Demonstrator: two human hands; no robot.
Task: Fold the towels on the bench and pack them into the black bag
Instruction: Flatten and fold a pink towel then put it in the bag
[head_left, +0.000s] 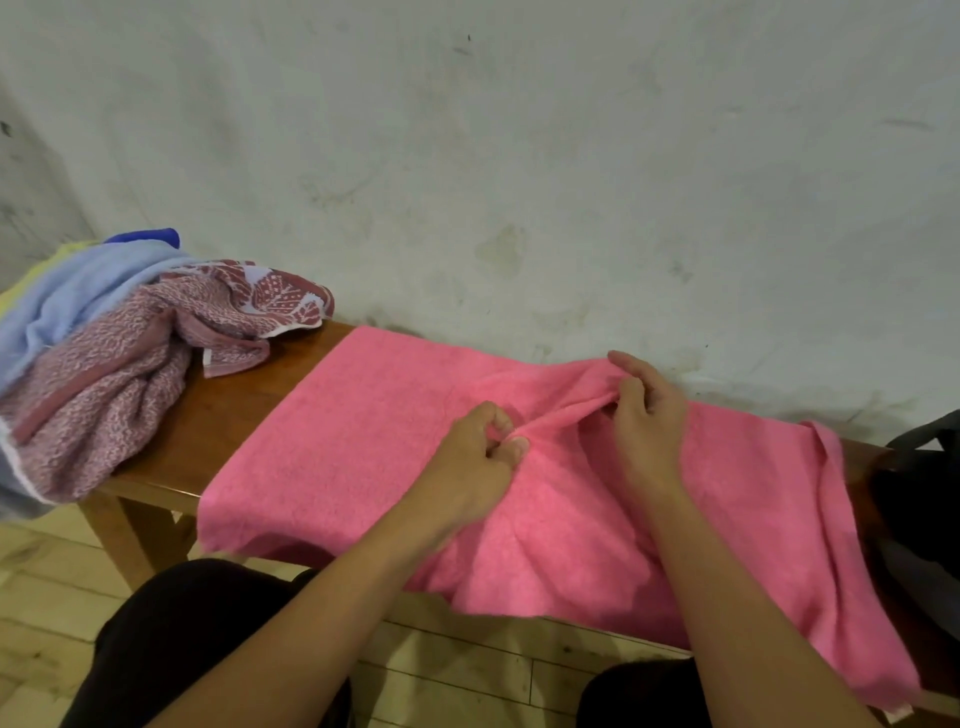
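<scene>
Both hands pinch a ridge mid pink towel (363, 431) spread on the surface (228, 410), left hand (475, 457) and right hand (647, 415) fingers clamped on it; I'd lift evenly, matching edges, black bag (919, 493) waiting right.

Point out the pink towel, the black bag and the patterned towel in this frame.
pink towel (332, 441): head view, flat left part.
black bag (919, 499): head view, side at right edge.
patterned towel (114, 395): head view, crumpled middle.
</scene>
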